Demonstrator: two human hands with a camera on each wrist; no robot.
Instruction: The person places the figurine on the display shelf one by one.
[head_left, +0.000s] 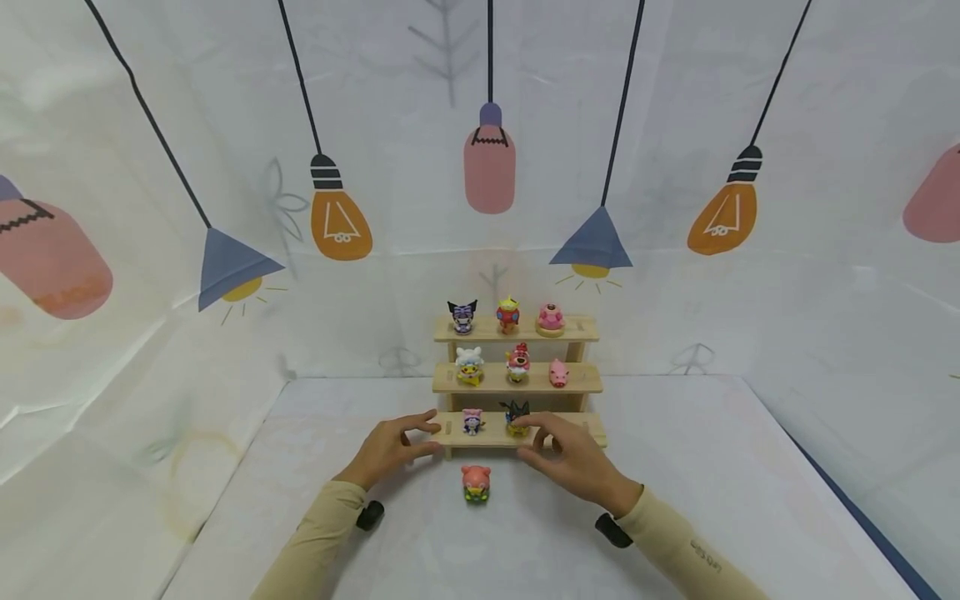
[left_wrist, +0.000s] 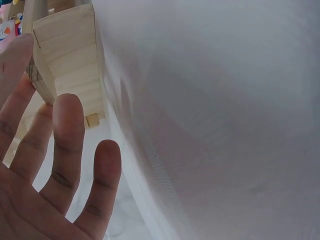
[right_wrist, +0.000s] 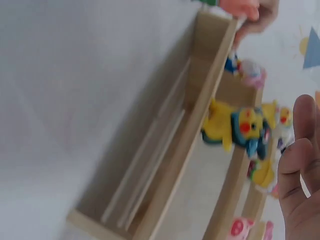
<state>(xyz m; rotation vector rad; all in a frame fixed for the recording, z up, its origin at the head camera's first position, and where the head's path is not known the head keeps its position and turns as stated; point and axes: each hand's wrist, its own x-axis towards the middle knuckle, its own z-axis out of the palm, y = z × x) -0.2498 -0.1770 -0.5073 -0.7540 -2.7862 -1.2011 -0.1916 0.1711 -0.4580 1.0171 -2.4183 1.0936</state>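
Note:
A three-tier wooden display stand [head_left: 566, 429] holds small toy figures. My left hand [head_left: 390, 446] is at the left end of its bottom shelf, thumb and index finger pinching the board, other fingers extended in the left wrist view. On that shelf stand a pink-and-purple figure [head_left: 472, 422] and a yellow figure with a dark pointed hood [right_wrist: 240, 125]. Beside the hooded figure is my right hand [head_left: 573, 458], fingers slightly bent; the right wrist view shows a gap between them. A pink figure with a green base [head_left: 476, 483] sits on the table in front.
The middle shelf carries a white-hatted yellow figure [head_left: 470, 367], a red-and-pink figure [head_left: 517, 364] and a pink pig [head_left: 558, 373]. On top are a purple figure [head_left: 462, 317], a red-and-green one [head_left: 507, 316] and a pink one [head_left: 551, 318]. A lamp-printed sheet [head_left: 412, 317] hangs behind.

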